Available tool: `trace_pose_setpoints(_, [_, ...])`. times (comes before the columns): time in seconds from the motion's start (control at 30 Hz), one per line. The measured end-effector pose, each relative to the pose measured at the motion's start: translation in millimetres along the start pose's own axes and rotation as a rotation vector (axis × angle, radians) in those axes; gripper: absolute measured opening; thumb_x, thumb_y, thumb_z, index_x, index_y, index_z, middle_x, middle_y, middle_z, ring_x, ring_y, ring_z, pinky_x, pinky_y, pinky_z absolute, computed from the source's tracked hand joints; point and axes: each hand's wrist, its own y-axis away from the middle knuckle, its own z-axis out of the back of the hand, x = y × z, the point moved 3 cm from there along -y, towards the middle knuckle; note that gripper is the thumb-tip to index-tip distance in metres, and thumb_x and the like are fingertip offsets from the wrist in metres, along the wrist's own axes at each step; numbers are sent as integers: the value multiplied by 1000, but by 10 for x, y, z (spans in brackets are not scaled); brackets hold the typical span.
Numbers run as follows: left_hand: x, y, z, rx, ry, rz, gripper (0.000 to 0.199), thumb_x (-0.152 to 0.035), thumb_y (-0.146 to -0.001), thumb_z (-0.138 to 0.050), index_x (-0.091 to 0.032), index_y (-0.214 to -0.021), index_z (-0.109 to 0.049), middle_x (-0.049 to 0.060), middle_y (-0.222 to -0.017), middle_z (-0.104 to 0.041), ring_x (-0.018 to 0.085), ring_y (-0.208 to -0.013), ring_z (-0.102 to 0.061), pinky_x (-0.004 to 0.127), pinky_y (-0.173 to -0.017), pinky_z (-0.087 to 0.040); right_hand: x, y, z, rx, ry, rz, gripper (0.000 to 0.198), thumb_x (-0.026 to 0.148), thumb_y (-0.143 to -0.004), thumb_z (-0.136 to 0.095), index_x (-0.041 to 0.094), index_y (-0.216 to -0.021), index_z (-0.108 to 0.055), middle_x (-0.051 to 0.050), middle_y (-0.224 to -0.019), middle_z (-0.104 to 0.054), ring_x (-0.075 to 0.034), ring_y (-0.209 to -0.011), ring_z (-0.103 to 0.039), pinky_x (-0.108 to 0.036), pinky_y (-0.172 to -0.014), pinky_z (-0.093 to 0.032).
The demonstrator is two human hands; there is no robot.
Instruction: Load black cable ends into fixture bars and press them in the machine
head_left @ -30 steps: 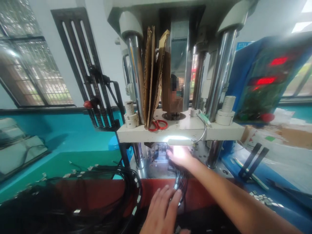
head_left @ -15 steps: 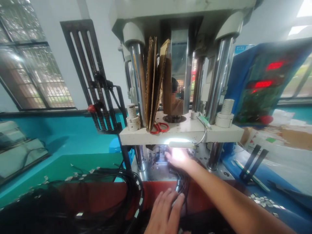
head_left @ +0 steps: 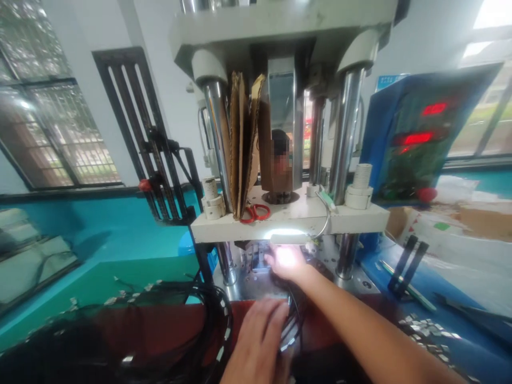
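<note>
My left hand (head_left: 258, 338) is low in the middle, its bent fingers curled over a bundle of black cables (head_left: 295, 314); its thumb side is smeared. My right hand (head_left: 286, 261) reaches into the gap of a press, below its white plate (head_left: 292, 224). Strong glare from the lamp (head_left: 288, 238) washes out most of this hand, so its grip is unclear. Its fingertips point left, beside a small metal block (head_left: 260, 260) on the steel bed (head_left: 248, 286). The cables run from beneath the right hand down past the left.
Black cables with silvery ends (head_left: 216, 314) lie coiled at left. Orange-handled scissors (head_left: 256, 212) and cardboard sheets (head_left: 242, 154) stand on the plate between the steel columns (head_left: 218, 138). Small metal pieces (head_left: 426, 333) lie on the blue surface at right, below the control box (head_left: 424, 128).
My left hand has shifted a little left and up, its fingers now closer together. My right hand stays under the lamp. The whole view has moved slightly.
</note>
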Motion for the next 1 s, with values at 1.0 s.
trace_pose_setpoints(1.0, [854, -1410, -626, 178, -6, 7, 46, -20, -92, -36, -20, -138, -39, 8, -139, -50, 22, -131, -40, 41, -109, -30, -564, 283, 83, -81, -33, 49, 45, 40, -92, -38, 12, -120, -60, -14, -119, -61, -26, -115, -48, -35, -102, -30])
